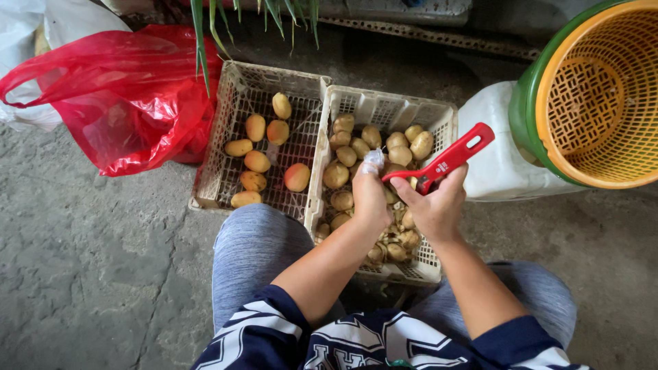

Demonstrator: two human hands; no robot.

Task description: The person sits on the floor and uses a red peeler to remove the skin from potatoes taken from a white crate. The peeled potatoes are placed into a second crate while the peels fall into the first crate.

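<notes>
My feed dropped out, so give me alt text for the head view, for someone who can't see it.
Seen from above, a seated person's right hand grips a red peeler while the left hand reaches into a pale crate of unpeeled potatoes. A second crate to its left holds a few yellow peeled potatoes, beside a red plastic bag on the concrete floor.

Red bag, orange basket nr crates.

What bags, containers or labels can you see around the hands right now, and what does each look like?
Red plastic bag: upper left, crumpled, glossy.
White bag: behind it, mostly cut off.
White plastic container: right of the crates, rounded, plain.
Round basket: upper right, orange mesh, green rim.
No labels, signs or screens show.
</notes>
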